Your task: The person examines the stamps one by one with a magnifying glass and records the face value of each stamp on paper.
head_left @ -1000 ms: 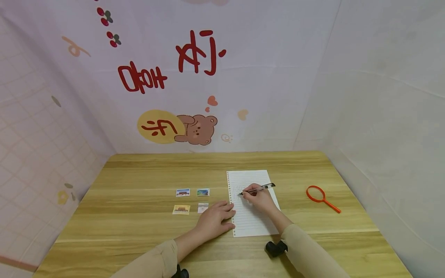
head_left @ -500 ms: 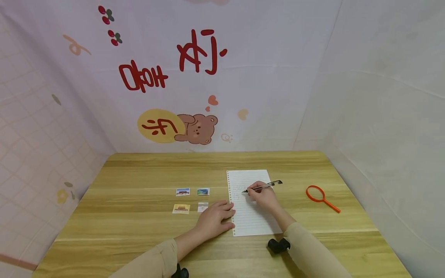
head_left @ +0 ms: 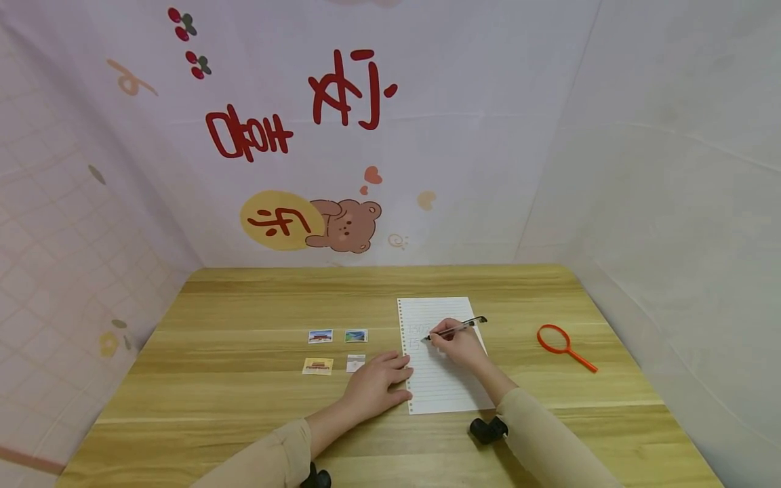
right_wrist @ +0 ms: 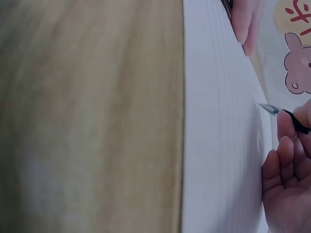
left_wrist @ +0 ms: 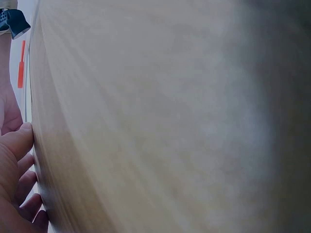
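Note:
A lined sheet of paper (head_left: pixel 439 390) with punched holes down its left edge lies on the wooden table. My right hand (head_left: pixel 459 347) pinches a black-and-clear pen (head_left: pixel 460 327), its tip at the second row of faint handwriting near the sheet's top left. In the right wrist view the pen (right_wrist: pixel 291 116) points at the paper (right_wrist: pixel 209 145), and the fingers of the right hand (right_wrist: pixel 291 184) are curled. My left hand (head_left: pixel 377 386) lies flat with spread fingers, the fingertips on the paper's left edge. From the left wrist view, the left hand (left_wrist: pixel 17 179) shows with fingers extended.
Left of the paper lie several small picture cards, among them a yellow card (head_left: pixel 318 367) and a blue-green card (head_left: pixel 356 335). A whitish card (head_left: pixel 356 363) sits right by the left hand. An orange-red magnifying glass (head_left: pixel 567 349) rests on the right. Printed cloth walls surround the table (head_left: pixel 213 379).
My right hand with the pen shifts slightly right, then back a little left, and a bit more writing shows on the second row. The left hand stays in place.

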